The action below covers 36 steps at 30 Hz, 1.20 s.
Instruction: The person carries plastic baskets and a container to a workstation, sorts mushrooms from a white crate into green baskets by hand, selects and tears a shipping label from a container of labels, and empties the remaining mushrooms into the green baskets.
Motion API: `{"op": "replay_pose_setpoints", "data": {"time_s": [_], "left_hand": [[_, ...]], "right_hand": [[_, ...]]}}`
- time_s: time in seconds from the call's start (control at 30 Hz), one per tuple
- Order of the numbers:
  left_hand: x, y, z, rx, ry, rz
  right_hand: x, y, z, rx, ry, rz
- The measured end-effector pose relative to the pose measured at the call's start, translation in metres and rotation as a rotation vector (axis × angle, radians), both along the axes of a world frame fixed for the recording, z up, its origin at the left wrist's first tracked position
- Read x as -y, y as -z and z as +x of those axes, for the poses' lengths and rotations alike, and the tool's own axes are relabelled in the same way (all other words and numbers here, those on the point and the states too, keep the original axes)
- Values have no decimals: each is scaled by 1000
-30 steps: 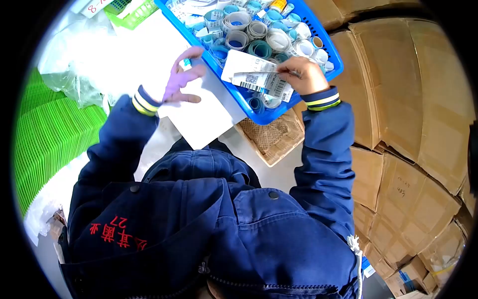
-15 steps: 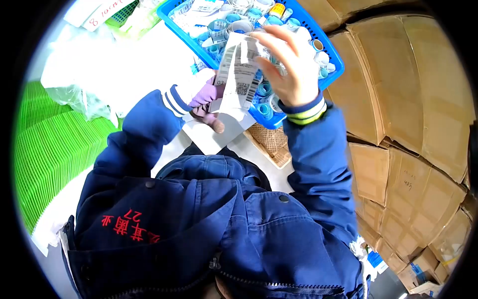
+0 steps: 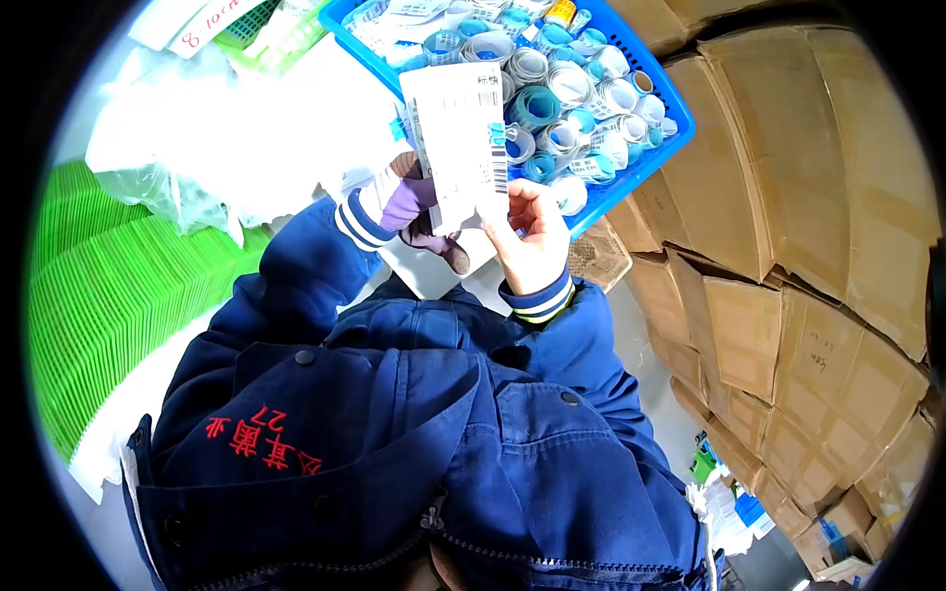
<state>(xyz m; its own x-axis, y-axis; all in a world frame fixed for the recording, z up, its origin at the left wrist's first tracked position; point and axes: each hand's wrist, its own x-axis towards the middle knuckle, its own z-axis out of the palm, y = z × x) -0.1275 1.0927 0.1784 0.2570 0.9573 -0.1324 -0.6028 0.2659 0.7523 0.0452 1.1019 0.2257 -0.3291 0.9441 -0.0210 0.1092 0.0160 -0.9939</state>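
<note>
Printed shipping labels [image 3: 453,138] with barcodes hang in front of me, their top edge lying over a blue basket. My left hand [image 3: 419,209], in a purple and dark glove, is closed round their lower left side. My bare right hand [image 3: 532,231] pinches the lower right edge between thumb and fingers. How many layers there are I cannot tell. Beside the labels, the blue basket [image 3: 680,138] holds several rolls of printed labels [image 3: 537,106], white and teal. Below the gloved hand a white surface [image 3: 426,273] shows in part.
Large cardboard boxes [image 3: 788,148] are stacked along the right. Bright green stacked sheets or crates [image 3: 118,305] stand at the left, with clear plastic bags [image 3: 158,197] above them. A woven tan basket [image 3: 601,254] sits under the blue basket's near corner.
My right hand has come down and left from over the basket to the labels' lower right edge. The labels now face me flatter. My left hand keeps its hold.
</note>
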Motion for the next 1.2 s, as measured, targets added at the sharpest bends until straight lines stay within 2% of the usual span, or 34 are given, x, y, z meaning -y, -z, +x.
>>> {"op": "replay_pose_setpoints", "data": {"time_s": [0.27,0.4,0.43,0.5,1.03,1.2], "left_hand": [[21,4,-9,219,-62,-257],[21,-13,-9,167,-23,-89],[20,-14,-11,337,15,-317],[20,-12,-11,506,52,-548],[8,16,-6,-185,35,313],[3,24,-7,-480,42,601]], "right_hand": [[5,-5,-5,-39,-29,20],[5,-9,-5,-23,-47,61],[5,-11,-6,-25,-57,59],[5,-11,-5,-28,-68,54],[0,-10,2,-35,-78,50],[0,-11,3,-40,-82,61]]}}
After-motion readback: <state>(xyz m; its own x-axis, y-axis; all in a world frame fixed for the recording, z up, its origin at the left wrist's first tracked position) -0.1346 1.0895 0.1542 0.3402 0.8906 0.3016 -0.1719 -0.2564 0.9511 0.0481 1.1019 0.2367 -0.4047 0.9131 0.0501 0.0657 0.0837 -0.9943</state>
